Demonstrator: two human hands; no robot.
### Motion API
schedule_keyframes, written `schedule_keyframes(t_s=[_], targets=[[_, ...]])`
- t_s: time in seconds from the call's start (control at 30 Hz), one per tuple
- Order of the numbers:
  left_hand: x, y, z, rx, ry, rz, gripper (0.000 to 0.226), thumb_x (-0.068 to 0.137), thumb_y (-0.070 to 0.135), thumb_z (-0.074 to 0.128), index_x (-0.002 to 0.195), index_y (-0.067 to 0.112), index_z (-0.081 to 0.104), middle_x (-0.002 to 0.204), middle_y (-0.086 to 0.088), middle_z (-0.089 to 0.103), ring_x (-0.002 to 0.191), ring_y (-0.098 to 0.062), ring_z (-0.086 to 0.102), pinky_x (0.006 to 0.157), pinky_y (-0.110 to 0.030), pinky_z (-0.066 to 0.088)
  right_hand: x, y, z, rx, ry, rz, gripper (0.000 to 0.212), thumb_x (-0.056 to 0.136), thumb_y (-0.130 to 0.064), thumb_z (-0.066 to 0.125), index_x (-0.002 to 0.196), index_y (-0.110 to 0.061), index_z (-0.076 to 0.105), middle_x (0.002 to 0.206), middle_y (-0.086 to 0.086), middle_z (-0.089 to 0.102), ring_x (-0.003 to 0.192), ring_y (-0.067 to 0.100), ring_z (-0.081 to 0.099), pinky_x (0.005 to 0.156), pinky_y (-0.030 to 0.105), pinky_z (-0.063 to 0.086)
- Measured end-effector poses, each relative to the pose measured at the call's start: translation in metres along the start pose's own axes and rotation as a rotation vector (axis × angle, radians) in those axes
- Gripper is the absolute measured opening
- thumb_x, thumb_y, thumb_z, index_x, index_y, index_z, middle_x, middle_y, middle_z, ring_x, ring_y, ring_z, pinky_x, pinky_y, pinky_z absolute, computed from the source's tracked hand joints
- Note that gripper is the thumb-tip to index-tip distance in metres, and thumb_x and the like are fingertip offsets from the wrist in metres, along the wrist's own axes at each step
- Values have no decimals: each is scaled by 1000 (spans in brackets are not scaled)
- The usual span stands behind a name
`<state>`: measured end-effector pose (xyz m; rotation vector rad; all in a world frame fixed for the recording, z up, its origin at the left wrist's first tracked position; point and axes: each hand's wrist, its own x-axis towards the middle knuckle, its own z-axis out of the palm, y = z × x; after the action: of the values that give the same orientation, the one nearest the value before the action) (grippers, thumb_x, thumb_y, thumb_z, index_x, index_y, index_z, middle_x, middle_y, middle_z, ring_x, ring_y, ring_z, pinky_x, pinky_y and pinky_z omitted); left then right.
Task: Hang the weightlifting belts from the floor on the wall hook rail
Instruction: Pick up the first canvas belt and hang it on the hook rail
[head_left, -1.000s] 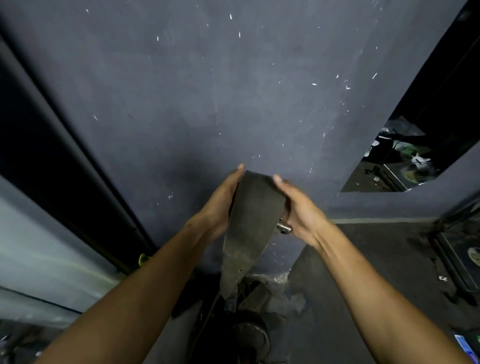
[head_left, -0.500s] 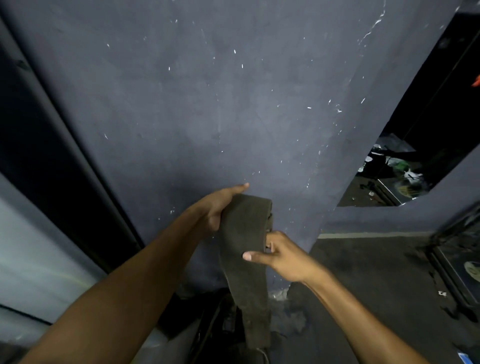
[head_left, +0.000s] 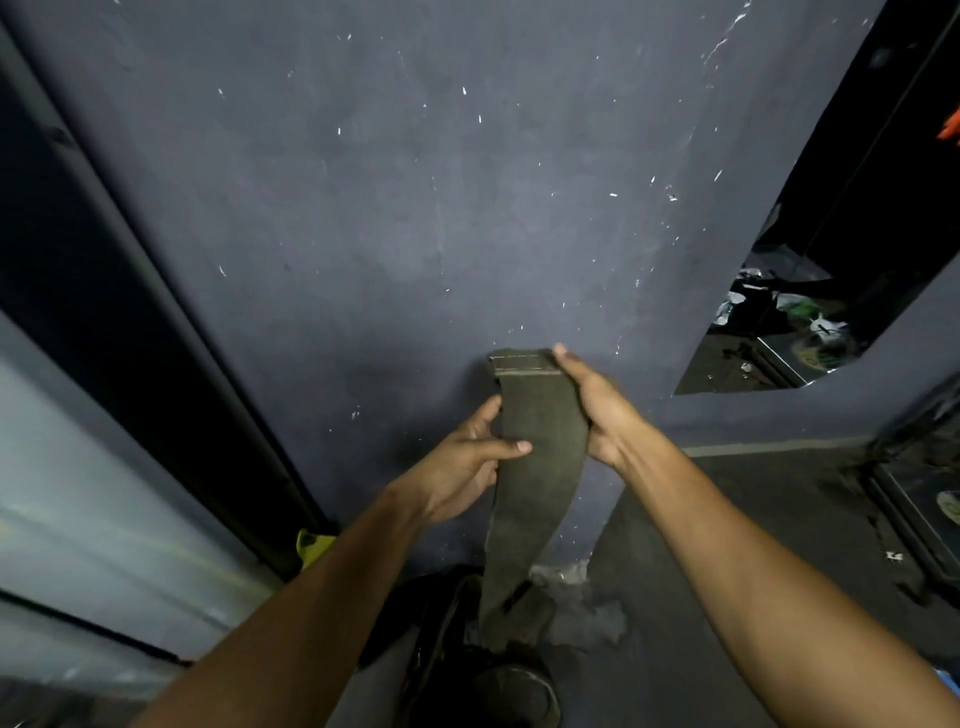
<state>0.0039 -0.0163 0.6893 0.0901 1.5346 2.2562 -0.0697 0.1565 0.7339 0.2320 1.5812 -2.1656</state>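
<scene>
Dark grey plaster, flecked with small white chips, fills most of the frame; this wall (head_left: 415, 208) runs down to a grimy floor (head_left: 753, 519) at lower right, and an opening at the right edge shows a cluttered space beyond. No hook rail is visible anywhere in view, so it presumably sits above the top of the frame.

One olive weightlifting belt (head_left: 540, 457) hangs lengthwise at lower centre, just in front of the wall. Its stitched top end sits highest, and its tail drops toward a dark heap (head_left: 467, 623) at the bottom centre of the frame — possibly more belts, though the gloom makes any count there impossible.

Two hands work it. The right hand (head_left: 597, 410) has its grip closed around the belt's right edge near the stitched end, carrying the weight from the top so the strap falls straight. The left hand (head_left: 462, 462) pinches the left edge lower down, thumb across the front face — likely steadying the strap and keeping it flat and untwisted before it goes up.

Counted: one belt in hand, two hands on it, no hooks in view. The hanging itself looks not yet done.
</scene>
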Motion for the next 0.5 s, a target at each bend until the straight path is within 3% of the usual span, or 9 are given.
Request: schedule_keyframes(t_s=[0.07, 0.1, 0.23, 0.33, 0.4, 0.5], targets=[[-1, 5, -3, -3, 68, -19, 50, 101, 21, 60, 149, 17, 49, 143, -13, 63, 136, -32, 58, 110, -49, 47, -2, 1, 8, -61, 58, -53, 35, 100, -32, 68, 113, 0, 74, 95, 17, 81, 84, 28, 79, 69, 37, 65], [-2, 10, -4, 19, 110, -40, 47, 103, 34, 56, 146, 16, 53, 140, -12, 67, 133, -31, 61, 108, -48, 48, -4, 5, 9, -66, 54, -80, 27, 100, -25, 68, 111, -1, 74, 95, 15, 82, 87, 29, 79, 69, 35, 65], [5, 19, -11, -7, 296, -104, 66, 98, 65, 47, 139, 15, 61, 128, -10, 74, 121, -29, 70, 100, -47, 55, -10, 23, 8, -178, -58, -203, 24, 102, -14, 64, 120, -2, 72, 113, 16, 79, 112, 35, 74, 92, 40, 62], [14, 30, -12, -113, 336, 13, 66, 98, 64, 50, 141, 16, 63, 138, -13, 68, 131, -32, 63, 116, -56, 43, -21, 24, 9, -246, -130, -259, 23, 101, -14, 65, 122, -6, 72, 116, 15, 79, 110, 30, 76, 96, 43, 61], [15, 43, -6, -118, 272, 81, 66, 98, 61, 52, 141, 11, 62, 141, -17, 64, 134, -34, 60, 117, -53, 42, -27, 24, 6, -292, -173, -279, 26, 101, -15, 65, 125, -7, 71, 118, 13, 78, 112, 28, 75, 98, 42, 60], [15, 62, 9, -94, 269, 196, 36, 101, 39, 61, 114, 7, 70, 117, -19, 74, 109, -33, 72, 93, -43, 60, -35, 26, 2, -340, -207, -291, 24, 101, -15, 64, 124, -12, 71, 119, 9, 79, 114, 26, 74, 99, 41, 59]])
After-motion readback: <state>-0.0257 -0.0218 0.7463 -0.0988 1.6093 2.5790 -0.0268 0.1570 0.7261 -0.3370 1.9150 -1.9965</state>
